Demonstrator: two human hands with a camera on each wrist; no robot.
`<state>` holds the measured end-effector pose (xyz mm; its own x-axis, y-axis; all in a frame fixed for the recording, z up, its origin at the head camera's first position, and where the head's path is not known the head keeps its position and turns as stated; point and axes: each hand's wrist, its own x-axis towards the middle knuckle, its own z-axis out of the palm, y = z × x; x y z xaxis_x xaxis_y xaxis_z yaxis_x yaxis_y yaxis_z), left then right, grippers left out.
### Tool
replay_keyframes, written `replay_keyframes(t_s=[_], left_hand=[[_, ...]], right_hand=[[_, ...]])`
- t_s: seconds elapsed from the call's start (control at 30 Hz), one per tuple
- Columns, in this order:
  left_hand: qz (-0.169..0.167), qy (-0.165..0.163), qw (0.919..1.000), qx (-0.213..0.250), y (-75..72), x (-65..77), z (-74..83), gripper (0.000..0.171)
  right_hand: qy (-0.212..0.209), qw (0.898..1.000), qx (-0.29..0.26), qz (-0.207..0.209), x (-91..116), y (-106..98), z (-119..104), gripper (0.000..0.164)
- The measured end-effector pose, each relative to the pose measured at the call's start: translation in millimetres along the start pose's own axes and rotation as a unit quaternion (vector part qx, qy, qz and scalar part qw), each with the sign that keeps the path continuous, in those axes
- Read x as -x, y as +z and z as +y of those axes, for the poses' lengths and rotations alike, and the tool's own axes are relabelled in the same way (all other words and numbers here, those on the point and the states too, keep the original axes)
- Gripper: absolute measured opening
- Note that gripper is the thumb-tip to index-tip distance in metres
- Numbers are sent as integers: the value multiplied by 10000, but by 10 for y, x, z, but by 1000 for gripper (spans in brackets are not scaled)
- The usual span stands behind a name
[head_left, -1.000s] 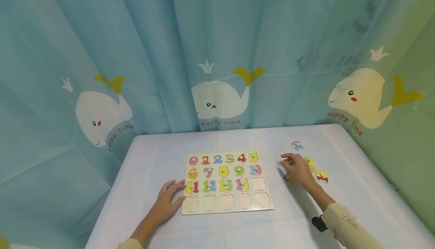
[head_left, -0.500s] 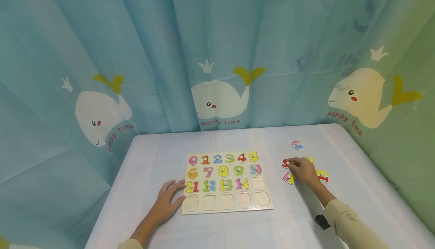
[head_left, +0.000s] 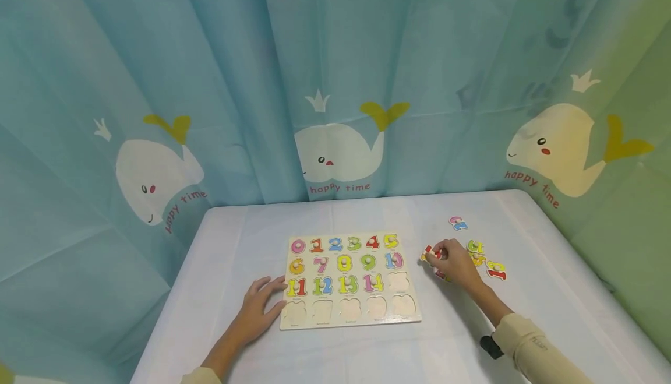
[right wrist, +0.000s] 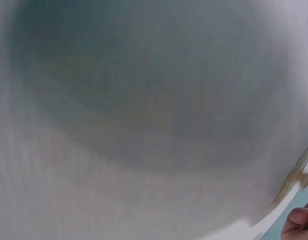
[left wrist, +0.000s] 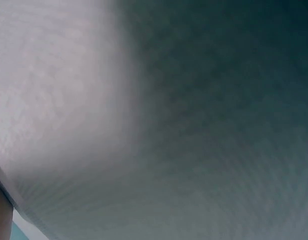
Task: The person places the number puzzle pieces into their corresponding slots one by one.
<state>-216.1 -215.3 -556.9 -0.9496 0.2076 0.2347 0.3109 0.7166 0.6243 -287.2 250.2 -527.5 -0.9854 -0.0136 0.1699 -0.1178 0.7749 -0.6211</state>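
Note:
A wooden number puzzle board (head_left: 335, 315) lies on the table, with knobbed number pieces 0 to 14 in its upper rows and bare recesses at the lower right and along the bottom row. My left hand (head_left: 257, 308) rests at the board's left edge, fingers relaxed and fingertips on the rim. Right of the board, my right hand (head_left: 457, 261) pinches a red and yellow number piece (head_left: 428, 251), mostly covered by the fingers. In the right wrist view, only curled fingertips (right wrist: 300, 219) show at the lower right corner.
Several loose number pieces lie near the right hand: a pink and blue one (head_left: 458, 224), a green one (head_left: 475, 246), an orange one (head_left: 478, 259) and a yellow and red one (head_left: 497, 270). Another is partly under the hand. A whale-print curtain (head_left: 241, 110) hangs behind the table (head_left: 356, 355).
My right hand has taken hold of the red and yellow number piece and moved it left, a little toward the board. My left hand has stayed at the board's edge.

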Motion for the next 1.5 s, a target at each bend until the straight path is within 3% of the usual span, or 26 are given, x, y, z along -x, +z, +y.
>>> replay_keyframes(t_s=[0.17,0.53,1.0,1.2,1.5], left_hand=[[-32,-48,10000,9,14,-1,2,30],[45,6,10000,35,4,18,-35,32],[-25,11,10000,9,-18,-24,-58,33],[30,105,9999,41,-29,-32,-59,33],[172,386,9991,80,16,1,-63,31]], right_hand=[[-287,9993,155,-166,61,147,-166,22],[-593,9904,717,-1019,248,400,-524,20],[-653,9876,1190,-789,280,549,-687,24],[-628,9886,1184,-680,296,565,-658,25],[-151,9956,168,-909,343,403,-520,21]])
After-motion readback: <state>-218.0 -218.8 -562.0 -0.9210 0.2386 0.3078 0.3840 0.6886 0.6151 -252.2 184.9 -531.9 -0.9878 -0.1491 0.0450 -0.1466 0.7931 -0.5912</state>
